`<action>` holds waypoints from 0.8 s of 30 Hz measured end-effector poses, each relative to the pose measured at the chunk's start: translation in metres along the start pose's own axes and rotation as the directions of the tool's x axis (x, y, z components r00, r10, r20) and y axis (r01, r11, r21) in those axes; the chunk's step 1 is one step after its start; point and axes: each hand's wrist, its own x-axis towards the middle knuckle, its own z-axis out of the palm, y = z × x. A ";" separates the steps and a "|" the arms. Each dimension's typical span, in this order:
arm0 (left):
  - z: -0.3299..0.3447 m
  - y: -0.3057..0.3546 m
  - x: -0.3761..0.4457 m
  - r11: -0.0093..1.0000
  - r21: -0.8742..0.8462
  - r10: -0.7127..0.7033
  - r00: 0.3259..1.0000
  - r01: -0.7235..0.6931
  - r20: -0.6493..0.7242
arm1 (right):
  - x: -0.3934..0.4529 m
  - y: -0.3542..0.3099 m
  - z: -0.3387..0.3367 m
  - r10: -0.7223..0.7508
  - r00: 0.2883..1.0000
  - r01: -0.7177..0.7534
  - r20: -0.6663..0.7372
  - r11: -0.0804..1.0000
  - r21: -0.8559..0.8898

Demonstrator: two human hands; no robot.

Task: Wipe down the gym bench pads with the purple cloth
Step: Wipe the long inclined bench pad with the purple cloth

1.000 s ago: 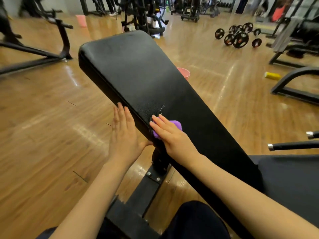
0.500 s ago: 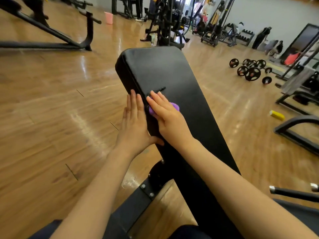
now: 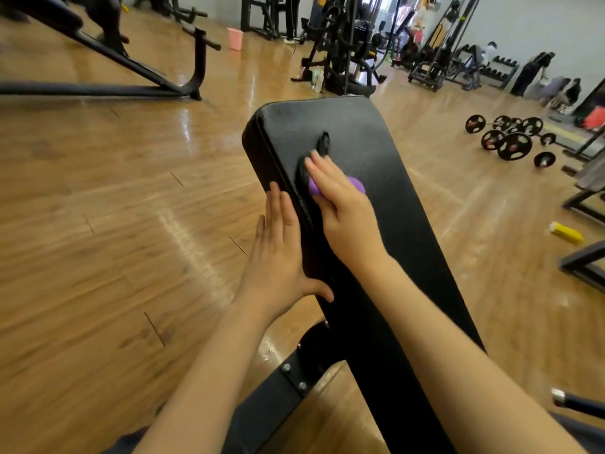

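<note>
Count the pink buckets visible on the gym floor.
1: a pink plastic bucket stands on the wooden floor at upper left, beyond the black metal frame. Others may be hidden behind the black padded bench.

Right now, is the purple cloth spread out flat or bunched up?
Bunched up: the purple cloth shows only as a small wad under the right hand on the bench pad.
</note>
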 end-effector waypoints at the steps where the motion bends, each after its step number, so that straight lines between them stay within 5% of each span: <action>1: 0.000 0.000 0.000 1.000 0.001 -0.002 1.000 0.002 -0.007 | -0.018 0.004 -0.001 0.026 1.000 -0.026 -0.008 1.000 -0.015; 12: -0.001 0.005 -0.002 0.999 -0.028 -0.015 1.000 0.015 -0.025 | 0.082 -0.002 0.004 0.077 0.997 -0.077 -0.005 0.997 0.016; 24: -0.001 0.010 -0.006 0.998 0.041 -0.051 0.996 0.055 -0.079 | -0.130 0.016 -0.009 0.266 0.960 -0.262 -0.087 0.964 0.051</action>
